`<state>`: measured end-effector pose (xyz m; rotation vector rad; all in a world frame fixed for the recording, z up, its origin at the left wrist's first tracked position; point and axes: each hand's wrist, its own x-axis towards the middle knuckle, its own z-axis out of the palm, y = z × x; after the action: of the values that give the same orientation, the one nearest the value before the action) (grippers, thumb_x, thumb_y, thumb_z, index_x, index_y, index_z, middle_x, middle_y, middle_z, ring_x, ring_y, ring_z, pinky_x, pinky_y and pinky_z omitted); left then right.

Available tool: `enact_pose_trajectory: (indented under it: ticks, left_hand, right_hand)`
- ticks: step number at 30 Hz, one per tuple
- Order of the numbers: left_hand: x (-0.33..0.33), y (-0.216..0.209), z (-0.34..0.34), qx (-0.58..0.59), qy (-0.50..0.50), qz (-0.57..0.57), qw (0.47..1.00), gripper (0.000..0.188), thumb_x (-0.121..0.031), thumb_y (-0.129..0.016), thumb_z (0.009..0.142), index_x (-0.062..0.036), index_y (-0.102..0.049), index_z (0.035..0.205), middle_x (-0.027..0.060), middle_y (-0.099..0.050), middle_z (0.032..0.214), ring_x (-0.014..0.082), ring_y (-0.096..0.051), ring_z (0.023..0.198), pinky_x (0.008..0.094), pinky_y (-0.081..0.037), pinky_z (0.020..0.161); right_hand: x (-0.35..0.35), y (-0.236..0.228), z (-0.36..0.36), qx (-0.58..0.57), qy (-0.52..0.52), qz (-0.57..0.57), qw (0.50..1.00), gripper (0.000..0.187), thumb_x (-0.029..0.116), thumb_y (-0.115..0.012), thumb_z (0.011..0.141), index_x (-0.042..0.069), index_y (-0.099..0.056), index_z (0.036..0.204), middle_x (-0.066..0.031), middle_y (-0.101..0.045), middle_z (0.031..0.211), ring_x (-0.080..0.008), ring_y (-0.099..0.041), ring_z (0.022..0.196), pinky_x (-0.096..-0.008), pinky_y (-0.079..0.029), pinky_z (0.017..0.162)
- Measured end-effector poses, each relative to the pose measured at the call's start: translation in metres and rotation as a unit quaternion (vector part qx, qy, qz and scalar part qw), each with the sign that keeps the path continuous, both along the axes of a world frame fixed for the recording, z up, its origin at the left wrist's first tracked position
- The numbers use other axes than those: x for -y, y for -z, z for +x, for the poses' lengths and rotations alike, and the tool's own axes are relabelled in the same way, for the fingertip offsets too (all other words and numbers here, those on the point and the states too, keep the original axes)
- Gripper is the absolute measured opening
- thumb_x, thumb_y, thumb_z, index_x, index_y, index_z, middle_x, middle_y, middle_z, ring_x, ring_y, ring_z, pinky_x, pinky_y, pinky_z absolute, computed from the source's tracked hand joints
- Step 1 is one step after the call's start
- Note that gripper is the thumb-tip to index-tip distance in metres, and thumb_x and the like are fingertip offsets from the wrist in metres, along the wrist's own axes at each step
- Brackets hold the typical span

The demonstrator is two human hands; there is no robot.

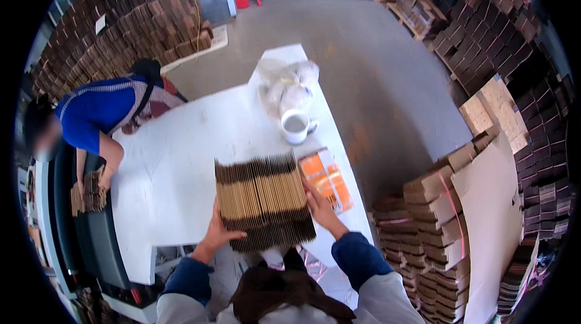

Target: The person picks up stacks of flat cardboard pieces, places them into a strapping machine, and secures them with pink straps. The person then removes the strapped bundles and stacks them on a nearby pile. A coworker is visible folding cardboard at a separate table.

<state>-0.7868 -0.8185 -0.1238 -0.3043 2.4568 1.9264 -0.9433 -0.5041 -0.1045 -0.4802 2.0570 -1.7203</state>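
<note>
Head view: your left grip (pixel 218 231) and right grip (pixel 322 208) clamp a ridged, boxy cardboard stack (pixel 260 197), smooth white tabletop (pixel 172 160) beyond

Head-worn fisheye looks down and forward across flat white table (pixel 172 154). Near bare left hand (pixel 218 232), bare right hand (pixel 321 208); smooth grey floor (pixel 369 76) lies farther off.

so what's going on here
The person holds a bundle of cardboard between both hands, left hand and right hand at opposite sides, by the near edge of a white table. A white mug and an orange packet sit on the table beyond and beside it. At the left, a co-worker handles a smaller cardboard stack over a black surface.
</note>
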Motion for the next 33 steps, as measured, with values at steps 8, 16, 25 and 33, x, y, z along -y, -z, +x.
enact_pose_trajectory:
  ticks: [8, 16, 25, 33]
  left_hand:
    - [0.028, 0.015, -0.007, -0.029, 0.069, -0.038, 0.996, 0.126, -0.014, -0.092, 0.055, 0.0025, -0.008, 0.147, 0.0164, -0.042, 0.138, 0.0280, -0.045, 0.127, 0.0390, -0.038, 0.106]
    - [0.064, -0.022, -0.009, -0.034, 0.232, 0.075, 0.969, 0.108, -0.013, -0.090, 0.060, -0.0011, -0.022, 0.142, 0.0141, -0.045, 0.133, 0.0272, -0.049, 0.121, 0.0377, -0.041, 0.101]
    - [0.001, -0.093, -0.001, 0.016, 0.544, 0.083, 0.835, 0.058, -0.010, -0.088, 0.062, 0.0019, -0.057, 0.110, 0.0086, -0.068, 0.097, 0.0199, -0.067, 0.084, 0.0329, -0.056, 0.074]
    - [-0.146, -0.142, 0.174, 0.106, 0.790, 0.106, 0.595, 0.070, -0.011, -0.084, 0.066, 0.0029, -0.050, 0.125, 0.0111, -0.059, 0.120, 0.0219, -0.055, 0.112, 0.0351, -0.045, 0.096]
  right_hand:
    - [0.020, 0.009, 0.025, -0.078, 0.005, 0.041, 0.996, 0.053, 0.032, -0.039, 0.102, 0.007, -0.029, 0.147, -0.0167, -0.045, 0.142, -0.0281, -0.044, 0.131, -0.0352, -0.033, 0.107]
    - [0.050, -0.076, 0.147, -0.007, 0.210, 0.039, 0.977, 0.053, 0.031, -0.037, 0.102, 0.005, -0.030, 0.147, -0.0176, -0.051, 0.136, -0.0261, -0.045, 0.128, -0.0342, -0.032, 0.107]
    - [0.041, -0.151, 0.350, -0.024, 0.500, 0.118, 0.857, 0.050, 0.037, -0.032, 0.102, 0.015, -0.033, 0.147, -0.0216, -0.054, 0.130, -0.0354, -0.053, 0.120, -0.0386, -0.039, 0.101]
    - [0.086, -0.178, 0.673, 0.096, 0.772, 0.025, 0.628, 0.060, 0.052, -0.030, 0.100, 0.004, -0.053, 0.129, -0.0158, -0.065, 0.102, -0.0228, -0.062, 0.083, -0.0339, -0.053, 0.069]
